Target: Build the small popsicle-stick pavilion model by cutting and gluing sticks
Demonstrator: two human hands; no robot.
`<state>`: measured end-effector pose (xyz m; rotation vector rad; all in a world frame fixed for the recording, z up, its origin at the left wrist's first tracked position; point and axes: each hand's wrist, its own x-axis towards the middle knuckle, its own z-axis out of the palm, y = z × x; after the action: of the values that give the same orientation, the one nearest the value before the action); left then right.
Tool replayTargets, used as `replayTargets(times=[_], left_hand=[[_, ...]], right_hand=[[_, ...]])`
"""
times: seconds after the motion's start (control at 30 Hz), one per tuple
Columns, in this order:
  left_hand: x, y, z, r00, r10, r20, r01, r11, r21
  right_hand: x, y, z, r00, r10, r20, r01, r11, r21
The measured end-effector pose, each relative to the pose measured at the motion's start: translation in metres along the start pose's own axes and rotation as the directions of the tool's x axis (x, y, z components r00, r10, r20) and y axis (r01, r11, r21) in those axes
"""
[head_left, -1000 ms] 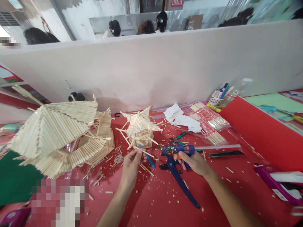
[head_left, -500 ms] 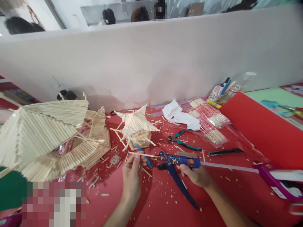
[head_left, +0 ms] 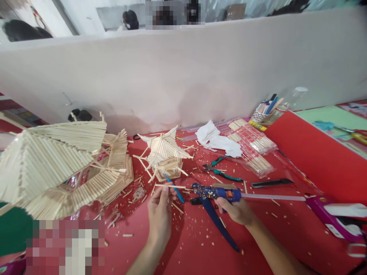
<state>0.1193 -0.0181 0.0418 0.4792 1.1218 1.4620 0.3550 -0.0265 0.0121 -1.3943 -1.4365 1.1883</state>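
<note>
My left hand [head_left: 159,208] pinches a thin wooden stick [head_left: 170,186] and holds it level above the red table [head_left: 195,244]. My right hand [head_left: 236,209] grips a blue glue gun [head_left: 216,192] whose nozzle points left at the stick's right end. A clear glue rod [head_left: 272,197] trails from the gun's back to the right. Just behind the stick stands a small stick-built pavilion model [head_left: 165,154]. A blue-handled tool [head_left: 173,186] leans against its base.
A large stick-built roof model [head_left: 57,164] fills the left. Green-handled pliers [head_left: 219,170], a white tissue [head_left: 218,141], packs of sticks [head_left: 252,149], a black knife [head_left: 271,183] and a cup of pens [head_left: 265,112] lie behind. Blue scissors [head_left: 218,225] lie under my right hand. A grey partition wall [head_left: 183,76] stands behind.
The glue gun has moved down and left until its nozzle meets the stick's end. My left hand has levelled the stick. The camera has tilted down slightly.
</note>
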Motion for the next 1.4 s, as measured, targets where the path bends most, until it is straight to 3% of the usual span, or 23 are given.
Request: replayTargets(times=[0.2,0.4,0.57,0.67,0.77,0.87,0.93,1.07,1.2,1.4], left_hand=[[-0.002,0.002,0.002,1.000,0.001,-0.004,-0.001,1.000,-0.009],[-0.001,0.001,0.002,1.000,0.018,-0.010,-0.018,1.000,-0.003],[0.000,-0.004,-0.001,1.000,0.025,-0.002,-0.025,1.000,0.017],[0.001,-0.006,-0.001,0.999,0.031,-0.010,-0.030,0.999,0.024],[0.001,-0.005,0.000,0.998,0.059,-0.029,-0.058,0.998,0.040],[0.001,-0.004,0.001,0.996,0.080,-0.036,-0.078,0.996,0.050],[0.001,-0.002,0.002,0.996,0.084,-0.033,-0.083,0.995,0.051],[0.003,-0.001,0.004,0.995,0.100,-0.017,-0.099,0.992,0.079],[0.005,0.002,0.008,0.994,0.103,-0.023,-0.100,0.990,0.096],[0.008,0.007,0.012,0.991,0.125,-0.042,-0.119,0.986,0.114]], right_hand=[[0.003,-0.010,0.002,1.000,-0.026,0.017,0.026,1.000,0.009],[0.002,-0.014,0.000,0.994,-0.020,0.107,0.014,0.998,0.056],[0.004,-0.020,-0.003,0.996,-0.002,0.095,-0.006,0.996,0.083],[0.002,-0.019,-0.005,0.984,0.026,0.178,-0.051,0.989,0.139],[0.000,-0.012,-0.007,0.961,-0.050,0.271,-0.023,0.965,0.260],[0.001,-0.005,-0.009,0.971,-0.092,0.220,0.009,0.936,0.353],[0.003,-0.004,-0.010,0.988,-0.055,0.146,-0.004,0.926,0.376],[0.007,-0.008,-0.011,0.997,0.040,0.070,-0.058,0.957,0.284],[0.007,-0.006,-0.013,0.984,0.097,0.149,-0.120,0.981,0.155],[0.008,0.003,-0.013,0.975,0.094,0.199,-0.130,0.976,0.177]])
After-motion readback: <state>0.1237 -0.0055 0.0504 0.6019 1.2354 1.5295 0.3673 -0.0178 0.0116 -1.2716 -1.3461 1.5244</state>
